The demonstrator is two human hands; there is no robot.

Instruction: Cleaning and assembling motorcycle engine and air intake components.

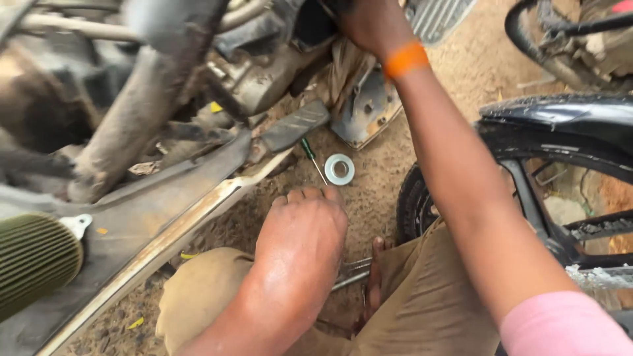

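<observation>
In the head view, a sandy dirt ground is seen beneath a motorcycle under repair. The left hand is lowered, knuckles up, onto the ground in the middle of the picture, its fingers curled downward with the tips pressed toward the dirt. Whether anything is enclosed in its grip cannot be told, since the palm is turned away from the camera. Just beyond the fingertips, a small white roll of tape is laid flat on the ground, and just beside it a screwdriver with a green handle is seen, its thin shaft pointed toward the hand; neither is touched.

The right hand is stretched far up to the top of the picture, an orange band worn at the wrist, and is reached in under the engine of the motorcycle. Its fingers are hidden behind the dark parts there, so the state of its grip cannot be told. Just below it, a worn metal cover plate and a ribbed footrest are seen.

A ribbed cylindrical filter is seen at the left edge, above a long grey panel. A black motorcycle wheel is stood at the right. Metal wrenches are laid on the ground between the person's knees, beside a bare foot.
</observation>
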